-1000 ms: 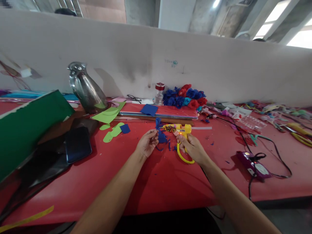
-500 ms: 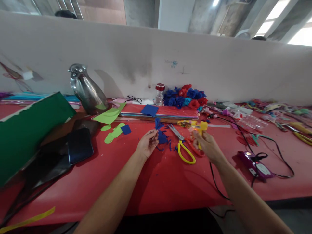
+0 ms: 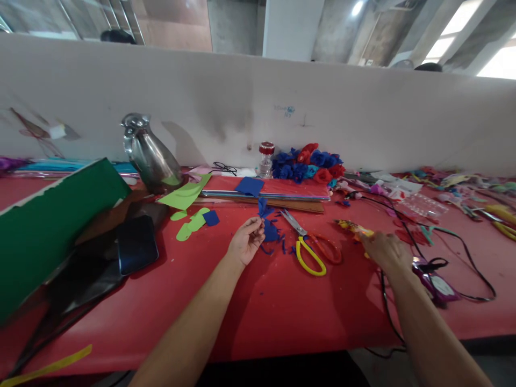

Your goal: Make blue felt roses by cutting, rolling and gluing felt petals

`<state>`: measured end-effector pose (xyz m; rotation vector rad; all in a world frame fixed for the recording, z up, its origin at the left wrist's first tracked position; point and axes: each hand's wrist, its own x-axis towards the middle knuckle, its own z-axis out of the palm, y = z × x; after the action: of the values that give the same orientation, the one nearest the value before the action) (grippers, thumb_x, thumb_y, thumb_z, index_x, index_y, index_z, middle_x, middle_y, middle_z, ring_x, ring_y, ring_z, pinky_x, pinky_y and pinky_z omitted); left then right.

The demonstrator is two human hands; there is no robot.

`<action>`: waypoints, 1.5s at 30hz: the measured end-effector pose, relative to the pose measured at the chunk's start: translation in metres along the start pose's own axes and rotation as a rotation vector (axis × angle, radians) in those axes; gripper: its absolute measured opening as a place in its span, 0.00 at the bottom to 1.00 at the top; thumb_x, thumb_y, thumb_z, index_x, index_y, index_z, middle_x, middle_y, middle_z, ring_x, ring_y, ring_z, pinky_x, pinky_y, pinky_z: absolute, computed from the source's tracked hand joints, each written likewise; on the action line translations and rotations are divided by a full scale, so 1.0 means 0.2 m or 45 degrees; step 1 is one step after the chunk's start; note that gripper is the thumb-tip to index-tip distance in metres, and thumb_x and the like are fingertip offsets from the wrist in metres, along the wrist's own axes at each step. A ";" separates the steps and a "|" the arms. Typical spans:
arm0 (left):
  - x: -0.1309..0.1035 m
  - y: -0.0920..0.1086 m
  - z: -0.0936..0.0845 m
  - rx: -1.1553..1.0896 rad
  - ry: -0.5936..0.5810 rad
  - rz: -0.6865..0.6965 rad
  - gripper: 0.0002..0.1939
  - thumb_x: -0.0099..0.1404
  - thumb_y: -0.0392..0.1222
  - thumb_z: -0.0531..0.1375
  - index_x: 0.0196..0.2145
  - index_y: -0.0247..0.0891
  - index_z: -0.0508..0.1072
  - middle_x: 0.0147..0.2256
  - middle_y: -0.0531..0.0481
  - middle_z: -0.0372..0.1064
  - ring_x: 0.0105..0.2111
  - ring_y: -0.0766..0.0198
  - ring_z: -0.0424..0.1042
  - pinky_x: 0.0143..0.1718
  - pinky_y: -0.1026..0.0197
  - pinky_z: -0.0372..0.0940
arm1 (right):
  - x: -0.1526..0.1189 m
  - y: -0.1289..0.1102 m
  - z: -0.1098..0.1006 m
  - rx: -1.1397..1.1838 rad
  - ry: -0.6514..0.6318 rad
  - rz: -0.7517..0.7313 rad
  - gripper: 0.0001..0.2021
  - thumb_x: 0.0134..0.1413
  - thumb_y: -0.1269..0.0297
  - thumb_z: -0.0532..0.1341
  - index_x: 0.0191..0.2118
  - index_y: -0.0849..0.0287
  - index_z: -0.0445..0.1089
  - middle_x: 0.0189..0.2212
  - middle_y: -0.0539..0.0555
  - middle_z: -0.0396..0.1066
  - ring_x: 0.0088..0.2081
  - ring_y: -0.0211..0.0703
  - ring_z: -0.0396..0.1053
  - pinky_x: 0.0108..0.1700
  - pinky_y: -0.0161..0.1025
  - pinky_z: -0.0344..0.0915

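My left hand [image 3: 246, 241] is closed in a pinch on a small blue paper flower [image 3: 263, 207], whose petals stick up above the fingertips. Behind that hand lie a blue paper piece [image 3: 271, 231] and thin blue scraps. Over to the right, my right hand [image 3: 385, 250] is wrapped round a yellow glue gun [image 3: 365, 232], low at the tabletop with its nozzle pointing left. Most of the gun's handle is hidden under the hand. Between my hands rest scissors [image 3: 309, 255] with one yellow and one red handle, blades pointing away from me.
A steel jug [image 3: 151, 156], a phone [image 3: 137, 245] and a green board [image 3: 60, 226] stand or lie at left. Paper flowers [image 3: 308, 163] and a lidded jar [image 3: 266, 161] are by the wall. Black cord [image 3: 463, 247] loops near a purple box [image 3: 441, 287].
My right hand has moved right with the glue gun, from above the scissors down towards the tabletop, uncovering the red handle. My left hand still pinches the blue flower.
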<state>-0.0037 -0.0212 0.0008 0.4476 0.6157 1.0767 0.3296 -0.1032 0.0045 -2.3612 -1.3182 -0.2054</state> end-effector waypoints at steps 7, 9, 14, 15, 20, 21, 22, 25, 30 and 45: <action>-0.01 -0.01 0.01 0.021 0.000 -0.011 0.08 0.49 0.31 0.66 0.25 0.34 0.68 0.23 0.55 0.65 0.20 0.77 0.61 0.19 0.74 0.56 | -0.23 -0.70 0.07 0.922 -0.418 -0.438 0.13 0.52 0.57 0.54 0.32 0.57 0.72 0.32 0.57 0.75 0.34 0.47 0.71 0.40 0.43 0.65; -0.01 -0.02 0.01 0.050 -0.009 -0.022 0.09 0.48 0.32 0.67 0.25 0.34 0.68 0.23 0.56 0.64 0.19 0.77 0.60 0.18 0.74 0.55 | -0.25 -0.86 0.16 1.227 -0.592 -0.417 0.11 0.48 0.57 0.58 0.30 0.58 0.72 0.30 0.55 0.75 0.34 0.45 0.71 0.40 0.41 0.65; 0.00 -0.02 0.00 0.085 -0.005 -0.016 0.11 0.47 0.34 0.68 0.25 0.34 0.68 0.22 0.57 0.61 0.19 0.77 0.59 0.18 0.74 0.54 | -0.29 -1.00 0.28 1.646 -0.645 -0.259 0.11 0.45 0.57 0.61 0.30 0.59 0.73 0.29 0.52 0.74 0.33 0.41 0.69 0.41 0.39 0.65; 0.00 -0.03 0.00 0.092 0.000 -0.017 0.11 0.47 0.34 0.68 0.25 0.34 0.68 0.22 0.57 0.61 0.19 0.77 0.59 0.18 0.74 0.53 | -0.29 -0.99 0.29 1.667 -0.633 -0.242 0.11 0.45 0.57 0.61 0.30 0.59 0.73 0.29 0.52 0.74 0.33 0.40 0.69 0.41 0.38 0.65; -0.01 -0.04 0.02 0.146 0.038 -0.068 0.11 0.46 0.34 0.68 0.25 0.34 0.68 0.22 0.57 0.59 0.19 0.77 0.58 0.17 0.73 0.52 | -0.29 -0.96 0.27 1.697 -0.635 -0.220 0.10 0.46 0.58 0.61 0.29 0.59 0.73 0.27 0.50 0.73 0.32 0.40 0.68 0.39 0.37 0.65; -0.01 -0.05 0.03 0.151 0.039 -0.073 0.11 0.46 0.34 0.68 0.25 0.34 0.68 0.22 0.57 0.59 0.19 0.77 0.58 0.17 0.73 0.51 | -0.29 -0.95 0.27 1.713 -0.640 -0.228 0.09 0.46 0.58 0.61 0.29 0.59 0.73 0.27 0.50 0.73 0.32 0.40 0.68 0.39 0.37 0.65; -0.02 -0.05 0.03 0.153 0.037 -0.076 0.11 0.46 0.34 0.68 0.25 0.34 0.68 0.22 0.57 0.59 0.19 0.77 0.58 0.17 0.73 0.51 | -0.29 -0.95 0.27 1.732 -0.644 -0.235 0.09 0.46 0.59 0.61 0.29 0.58 0.73 0.27 0.49 0.73 0.31 0.39 0.68 0.39 0.37 0.65; -0.02 -0.05 0.04 0.160 0.033 -0.068 0.11 0.46 0.34 0.68 0.25 0.34 0.68 0.21 0.57 0.58 0.19 0.77 0.58 0.17 0.73 0.50 | -0.29 -0.95 0.26 1.757 -0.663 -0.227 0.08 0.45 0.59 0.61 0.28 0.58 0.74 0.26 0.49 0.73 0.31 0.40 0.68 0.40 0.38 0.66; -0.02 -0.06 0.04 0.205 0.053 -0.058 0.11 0.47 0.35 0.68 0.25 0.34 0.68 0.20 0.58 0.58 0.19 0.76 0.58 0.17 0.73 0.50 | -0.29 -0.95 0.25 1.747 -0.690 -0.158 0.09 0.43 0.58 0.62 0.29 0.58 0.74 0.28 0.50 0.74 0.32 0.41 0.70 0.41 0.39 0.67; -0.04 -0.06 0.05 0.245 0.099 0.003 0.12 0.45 0.37 0.70 0.24 0.34 0.70 0.22 0.56 0.64 0.20 0.76 0.61 0.22 0.73 0.56 | -0.30 -0.96 0.24 1.725 -0.690 -0.138 0.10 0.43 0.57 0.64 0.28 0.59 0.73 0.27 0.51 0.74 0.32 0.41 0.70 0.40 0.39 0.66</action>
<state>0.0089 -0.0336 0.0035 0.5755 0.7918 1.0451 0.1327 -0.0416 -0.0015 -1.1676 -1.1622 1.0320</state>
